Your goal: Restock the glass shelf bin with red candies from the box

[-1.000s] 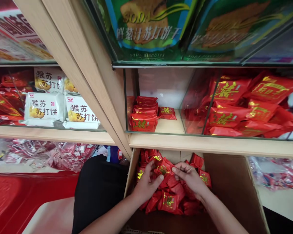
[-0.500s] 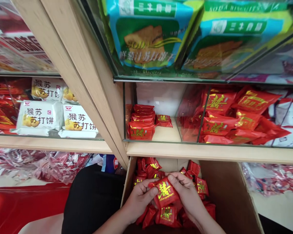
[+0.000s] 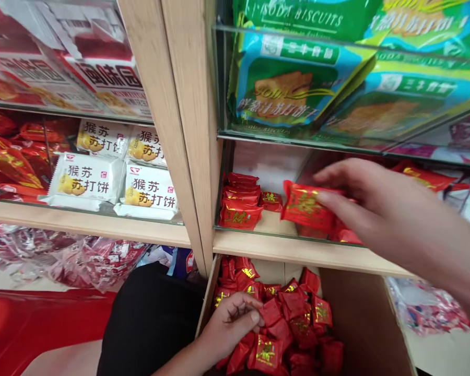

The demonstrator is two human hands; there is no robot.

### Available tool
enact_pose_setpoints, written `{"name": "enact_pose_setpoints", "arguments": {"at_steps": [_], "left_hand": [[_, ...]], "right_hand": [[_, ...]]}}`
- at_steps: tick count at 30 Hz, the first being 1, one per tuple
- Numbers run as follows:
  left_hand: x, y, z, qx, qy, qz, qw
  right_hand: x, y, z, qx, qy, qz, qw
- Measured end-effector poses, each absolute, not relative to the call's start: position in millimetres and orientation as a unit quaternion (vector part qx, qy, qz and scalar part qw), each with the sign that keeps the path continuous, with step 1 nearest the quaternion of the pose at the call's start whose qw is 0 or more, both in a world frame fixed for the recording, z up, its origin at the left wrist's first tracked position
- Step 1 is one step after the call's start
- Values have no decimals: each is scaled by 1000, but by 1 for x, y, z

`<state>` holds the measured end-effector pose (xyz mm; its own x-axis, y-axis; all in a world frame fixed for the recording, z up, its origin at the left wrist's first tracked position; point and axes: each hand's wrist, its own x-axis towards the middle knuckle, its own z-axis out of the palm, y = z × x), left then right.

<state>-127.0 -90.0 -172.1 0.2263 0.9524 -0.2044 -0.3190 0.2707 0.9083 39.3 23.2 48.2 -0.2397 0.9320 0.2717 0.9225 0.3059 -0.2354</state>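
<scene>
Packet in red wrapping, marked with gold characters, is pinched between the thumb and fingers of a person's right hand, raised in front of a low compartment of a store shelf; how far into the compartment it reaches cannot be told from this angle. Beyond it, to the left, a stack of red packets stands against the compartment's side, with a single red packet lying just beside it. Below, the left hand is lowered into an open cardboard box, thumb and fingers bent toward each other at the edge of a pile of red packets; whether they grip one cannot be told. The box stands below the pale wooden shelf edge, next to a black-clad knee. More red packets show partly behind the right hand, while green bags of soda biscuits fill the tier above. Across the wooden upright, white packets printed with dark characters sit stacked beside red-wrapped goods, with clear plastic bags of red-and-white items heaped underneath and a glossy red surface at lower left
</scene>
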Motion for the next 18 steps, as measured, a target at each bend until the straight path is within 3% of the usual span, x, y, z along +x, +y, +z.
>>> {"name": "enact_pose_setpoints", "arguments": {"at_steps": [5, 18], "left_hand": [[-120, -97, -178, 452, 477, 400, 639], [-124, -102, -178, 610, 533, 263, 524]], "right_hand": [[-11, 85, 37, -581, -813, -29, -3], [-23, 101, 10, -517, -837, 49, -169]]}}
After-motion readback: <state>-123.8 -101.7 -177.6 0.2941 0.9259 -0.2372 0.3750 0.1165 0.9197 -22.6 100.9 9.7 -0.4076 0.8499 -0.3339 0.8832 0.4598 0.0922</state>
